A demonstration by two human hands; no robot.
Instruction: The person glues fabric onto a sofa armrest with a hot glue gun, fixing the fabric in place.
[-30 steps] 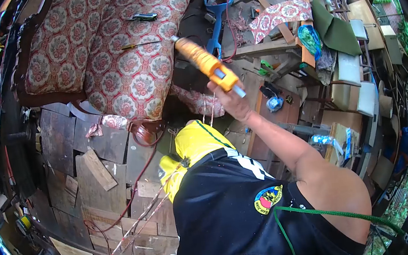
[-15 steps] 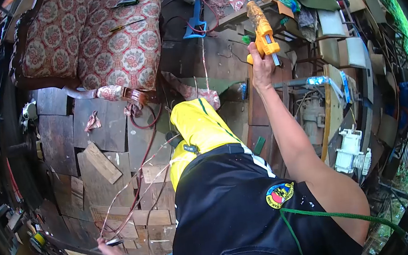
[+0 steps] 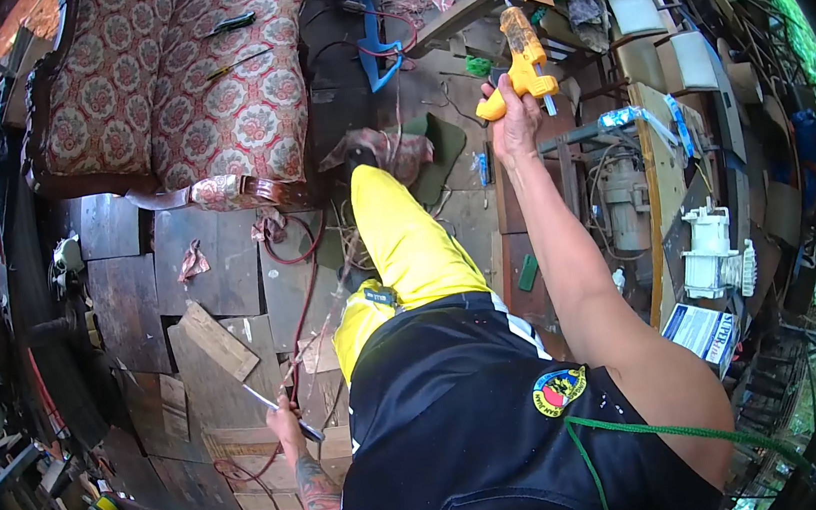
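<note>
My right hand (image 3: 516, 122) is closed around the handle of a yellow glue gun (image 3: 529, 65), raised over the floor at the upper right. Its nozzle end is brownish and points up and away, and a pale glue stick (image 3: 551, 106) pokes out of the back. Lower left, my left hand (image 3: 286, 420) grips a slim tool with a long, thin metal shaft (image 3: 259, 396) and a dark handle. Its exact kind is unclear. A reddish cord (image 3: 298, 333) runs down right beside this hand.
A floral upholstered sofa (image 3: 235, 103) stands upper left, with a yellow-handled screwdriver (image 3: 235, 65) and another hand tool (image 3: 231, 23) on its seat. Loose wood (image 3: 215, 342) and fabric scraps (image 3: 192, 261) lie on the plank floor. A blue plastic frame (image 3: 371, 33) and a white machine part (image 3: 710, 251) are around.
My left hand has moved right and up, closer to my body, bringing the slim tool into clearer view. The cord loops beside it have slackened. The glue gun stays in my right hand, slightly lower.
</note>
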